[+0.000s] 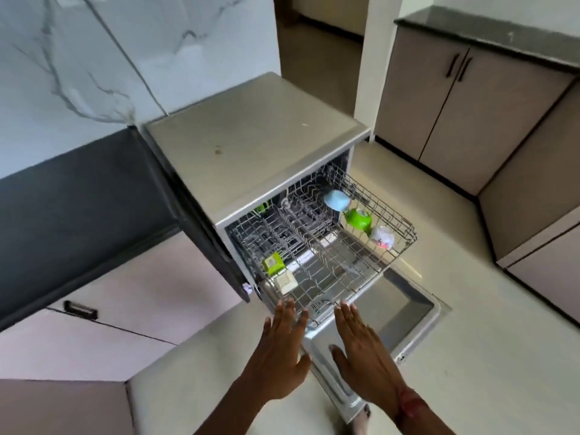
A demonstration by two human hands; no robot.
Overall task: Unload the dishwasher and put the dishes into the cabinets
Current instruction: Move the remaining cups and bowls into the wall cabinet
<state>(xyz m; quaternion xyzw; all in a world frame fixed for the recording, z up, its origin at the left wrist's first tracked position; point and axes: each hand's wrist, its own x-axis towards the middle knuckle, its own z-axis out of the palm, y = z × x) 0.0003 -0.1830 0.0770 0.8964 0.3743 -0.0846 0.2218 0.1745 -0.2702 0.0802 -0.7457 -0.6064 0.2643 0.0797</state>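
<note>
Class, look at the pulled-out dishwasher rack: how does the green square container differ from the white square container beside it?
Colour: the green square container is bright green with a paler panel; the white square container is off-white. Position: the white one sits nearer the front of the rack, the green one behind it. Height: the green one stands higher than the white one. Both are squarish, side by side on the rack's left.

Cups [357,217] in rack [405,246], dishwasher [251,146] behind.
</note>
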